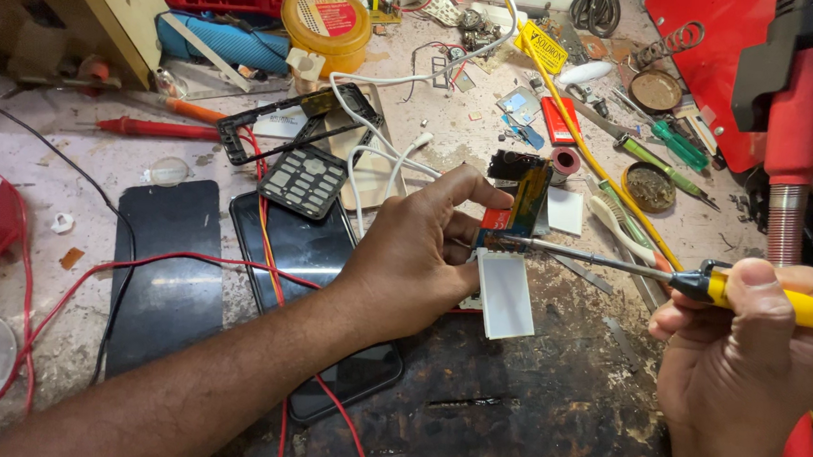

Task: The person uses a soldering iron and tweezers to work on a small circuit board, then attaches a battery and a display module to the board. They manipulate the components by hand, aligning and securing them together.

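My left hand (419,257) grips a small phone circuit board (518,212) with a white display panel (505,294) hanging off it, held just above the dark scorched patch of the bench. My right hand (746,362) is closed around the yellow handle of a soldering iron (778,300). The iron's thin metal tip (509,238) reaches left and touches the board near its red part. A white cable loops behind my left fingers.
Two dark phone panels (164,275) (306,251) lie flat at left under red wires (265,239). A keypad frame (301,180), yellow tin (327,21), screwdrivers (669,165), white brush (618,227) and flux tins (649,185) clutter the back. A red stand (794,120) rises at right.
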